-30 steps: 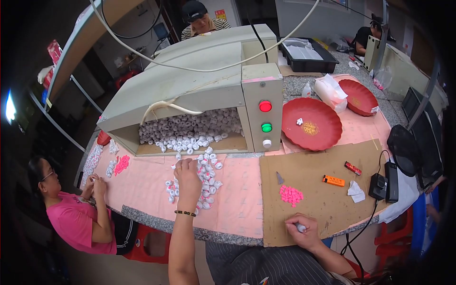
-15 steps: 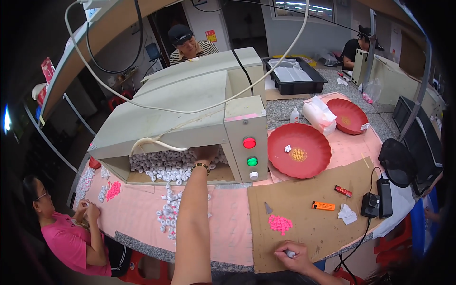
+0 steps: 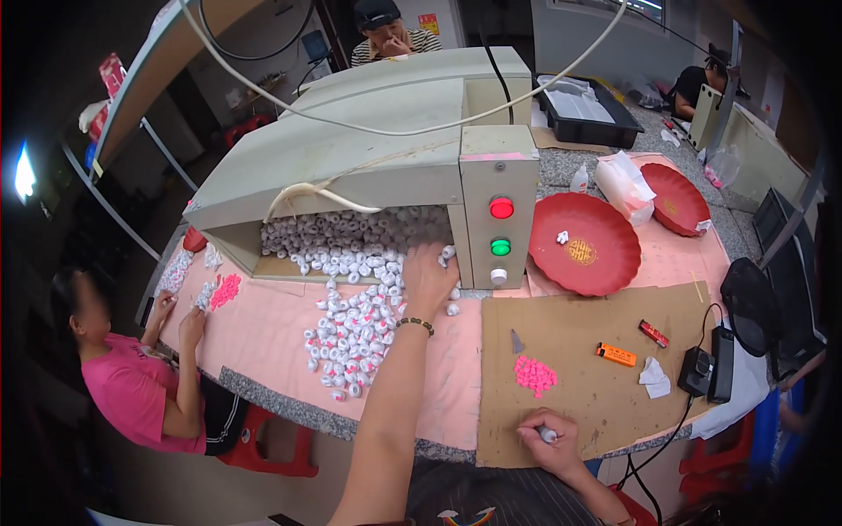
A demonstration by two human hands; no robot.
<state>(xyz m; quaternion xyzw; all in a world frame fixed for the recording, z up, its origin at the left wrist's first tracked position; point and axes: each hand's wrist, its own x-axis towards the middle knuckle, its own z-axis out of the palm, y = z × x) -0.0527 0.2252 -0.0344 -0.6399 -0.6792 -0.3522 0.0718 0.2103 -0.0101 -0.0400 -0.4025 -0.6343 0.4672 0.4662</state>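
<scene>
Has the left hand (image 3: 428,279) among the white rings (image 3: 353,339), heaped mostly leftward, nearer than the right hand (image 3: 556,447); cannot tell whether grasping any. Clasps a small pale object (image 3: 547,434) in the latter.

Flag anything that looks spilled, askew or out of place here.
White ring-shaped pieces trail from the open front of the grey cabinet onto the pink cloth in a loose heap, resembling a spill. A crumpled tissue lies like litter on the cardboard sheet.
</scene>
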